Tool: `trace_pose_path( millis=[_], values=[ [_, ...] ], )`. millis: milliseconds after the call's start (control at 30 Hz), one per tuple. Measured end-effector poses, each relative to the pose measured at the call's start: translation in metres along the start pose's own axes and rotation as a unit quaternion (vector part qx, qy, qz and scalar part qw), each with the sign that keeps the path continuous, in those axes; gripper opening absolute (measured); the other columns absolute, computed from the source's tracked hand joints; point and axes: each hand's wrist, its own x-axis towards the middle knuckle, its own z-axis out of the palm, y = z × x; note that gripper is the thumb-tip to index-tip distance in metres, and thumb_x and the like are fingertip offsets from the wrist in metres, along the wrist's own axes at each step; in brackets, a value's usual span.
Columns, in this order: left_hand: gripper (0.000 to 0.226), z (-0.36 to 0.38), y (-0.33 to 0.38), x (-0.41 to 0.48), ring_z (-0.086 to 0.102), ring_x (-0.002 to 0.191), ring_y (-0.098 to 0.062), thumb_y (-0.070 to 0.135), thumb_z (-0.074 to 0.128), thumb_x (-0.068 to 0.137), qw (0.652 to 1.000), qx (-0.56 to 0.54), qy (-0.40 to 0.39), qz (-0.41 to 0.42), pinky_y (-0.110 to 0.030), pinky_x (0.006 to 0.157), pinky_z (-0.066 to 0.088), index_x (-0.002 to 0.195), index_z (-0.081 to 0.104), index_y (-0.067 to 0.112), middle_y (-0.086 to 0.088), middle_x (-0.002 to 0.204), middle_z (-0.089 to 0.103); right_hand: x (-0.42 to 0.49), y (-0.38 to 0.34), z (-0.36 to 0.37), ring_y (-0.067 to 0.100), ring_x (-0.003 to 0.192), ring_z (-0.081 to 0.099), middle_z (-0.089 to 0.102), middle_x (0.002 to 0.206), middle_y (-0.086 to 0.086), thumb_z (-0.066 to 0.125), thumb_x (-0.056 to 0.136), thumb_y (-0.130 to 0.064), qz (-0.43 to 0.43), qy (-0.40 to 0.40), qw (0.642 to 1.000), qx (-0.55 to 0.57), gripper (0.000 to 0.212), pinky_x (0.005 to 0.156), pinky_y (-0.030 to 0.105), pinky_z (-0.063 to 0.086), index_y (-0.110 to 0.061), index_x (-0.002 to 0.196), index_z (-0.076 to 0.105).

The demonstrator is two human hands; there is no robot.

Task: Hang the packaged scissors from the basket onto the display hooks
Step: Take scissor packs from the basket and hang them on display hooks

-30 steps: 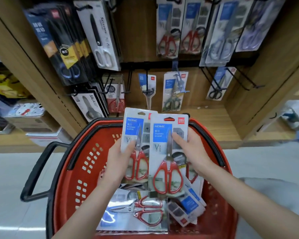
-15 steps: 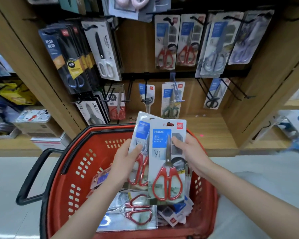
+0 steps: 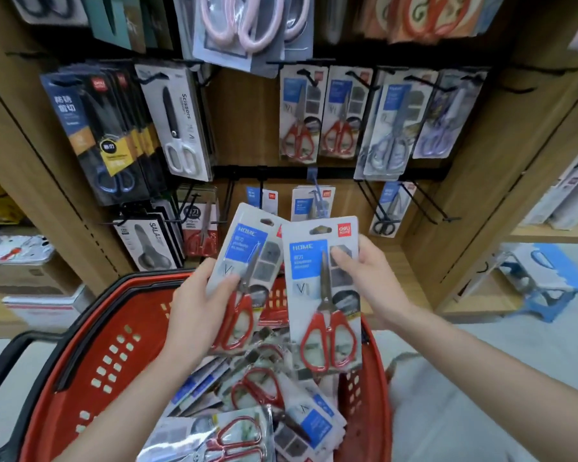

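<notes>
Left hand (image 3: 197, 315) and right hand (image 3: 377, 285), each with packaged scissors (image 3: 324, 295), above red basket (image 3: 141, 311)

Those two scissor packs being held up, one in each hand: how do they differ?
The left pack, in the left hand, leans top rightward; the right pack, in the right hand, stands nearly upright. The right pack lies in front, overlapping the left pack's edge. Both hold red-handled scissors on blue-labelled HOME cards.

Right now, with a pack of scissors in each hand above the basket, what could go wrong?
Both hands are full: left hand pinches the left pack, right hand the right pack, so neither can steady a hook. The tilted left pack might slip into the basket. Matching red-handled packs hang beside grey-handled packs, so mis-hanging is possible.
</notes>
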Motion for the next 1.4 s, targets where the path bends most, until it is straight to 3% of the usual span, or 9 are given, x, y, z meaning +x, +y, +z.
trace_pose_path(
  millis=[167, 433, 600, 700, 833, 1000, 1100, 1267, 1400],
  values=[
    [0.006, -0.002, 0.008, 0.044, 0.057, 0.069, 0.010, 0.022, 0.056, 0.094, 0.999, -0.025, 0.020, 0.031, -0.007, 0.054, 0.037, 0.095, 0.062, 0.019, 0.012, 0.086, 0.065, 0.046, -0.034, -0.020, 0.014, 0.103, 0.065, 0.068, 0.113, -0.002, 0.050, 0.097, -0.019, -0.055, 0.077, 0.994, -0.059, 0.018, 0.091, 0.040, 0.052, -0.018, 0.111, 0.061],
    [0.006, 0.001, 0.010, 0.111, 0.059, 0.078, -0.003, 0.021, 0.056, 0.094, 0.994, -0.075, 0.062, 0.039, -0.021, 0.062, 0.040, 0.094, 0.062, 0.021, 0.011, 0.086, 0.065, 0.147, -0.081, -0.012, 0.023, 0.100, 0.065, 0.069, 0.106, 0.004, 0.054, 0.081, -0.039, -0.122, 0.170, 0.973, -0.093, 0.029, 0.089, 0.052, 0.051, -0.018, 0.099, 0.061],
    [0.007, 0.000, 0.010, 0.138, 0.059, 0.078, -0.004, 0.023, 0.056, 0.094, 0.993, -0.079, 0.072, 0.047, -0.024, 0.062, 0.041, 0.097, 0.062, 0.021, 0.009, 0.088, 0.066, 0.192, -0.093, 0.012, 0.022, 0.105, 0.061, 0.065, 0.112, 0.004, 0.053, 0.087, -0.031, -0.142, 0.189, 0.968, -0.085, 0.024, 0.094, 0.049, 0.049, -0.017, 0.106, 0.059],
    [0.011, 0.000, 0.008, 0.148, 0.061, 0.083, -0.003, 0.023, 0.055, 0.094, 0.994, -0.079, 0.071, 0.039, -0.023, 0.065, 0.042, 0.102, 0.062, 0.021, 0.011, 0.092, 0.066, 0.202, -0.094, 0.020, 0.021, 0.110, 0.059, 0.063, 0.118, 0.005, 0.053, 0.090, -0.033, -0.130, 0.214, 0.965, -0.074, 0.033, 0.096, 0.048, 0.048, -0.012, 0.115, 0.055],
    [0.012, 0.002, 0.006, 0.152, 0.060, 0.081, -0.001, 0.021, 0.055, 0.094, 0.994, -0.082, 0.069, 0.033, -0.020, 0.062, 0.040, 0.104, 0.062, 0.020, 0.011, 0.092, 0.065, 0.210, -0.088, 0.018, 0.020, 0.099, 0.063, 0.066, 0.106, 0.005, 0.053, 0.094, -0.021, -0.126, 0.236, 0.962, -0.056, 0.014, 0.092, 0.046, 0.050, -0.013, 0.104, 0.057],
    [0.009, 0.003, 0.006, 0.153, 0.061, 0.081, -0.001, 0.021, 0.054, 0.095, 0.993, -0.101, 0.064, 0.018, -0.018, 0.062, 0.042, 0.102, 0.061, 0.021, 0.011, 0.092, 0.065, 0.266, -0.081, 0.010, 0.031, 0.115, 0.058, 0.059, 0.128, 0.010, 0.060, 0.074, -0.050, -0.059, 0.213, 0.975, -0.029, 0.067, 0.098, 0.051, 0.046, -0.011, 0.128, 0.050],
    [0.007, 0.001, 0.004, 0.153, 0.060, 0.074, 0.003, 0.021, 0.055, 0.094, 0.992, -0.103, 0.071, 0.017, -0.014, 0.061, 0.044, 0.090, 0.060, 0.023, 0.008, 0.087, 0.066, 0.272, -0.095, 0.021, 0.028, 0.106, 0.058, 0.061, 0.117, 0.008, 0.060, 0.089, -0.034, -0.026, 0.215, 0.975, -0.041, 0.046, 0.097, 0.048, 0.047, -0.006, 0.124, 0.051],
    [0.007, -0.003, -0.001, 0.152, 0.062, 0.082, -0.004, 0.022, 0.054, 0.094, 0.992, -0.105, 0.070, 0.015, -0.018, 0.062, 0.043, 0.095, 0.061, 0.020, 0.007, 0.090, 0.066, 0.291, -0.092, 0.019, 0.029, 0.131, 0.043, 0.044, 0.144, 0.013, 0.063, 0.088, -0.040, -0.002, 0.210, 0.977, -0.031, 0.073, 0.109, 0.044, 0.036, -0.004, 0.144, 0.032],
    [0.009, -0.003, -0.001, 0.155, 0.061, 0.077, -0.001, 0.021, 0.054, 0.094, 0.992, -0.102, 0.073, 0.017, -0.009, 0.055, 0.040, 0.097, 0.062, 0.016, 0.007, 0.088, 0.066, 0.293, -0.093, 0.013, 0.027, 0.129, 0.044, 0.045, 0.143, 0.012, 0.066, 0.086, -0.038, 0.007, 0.214, 0.975, -0.055, 0.072, 0.109, 0.039, 0.035, -0.003, 0.142, 0.036]
  ],
)
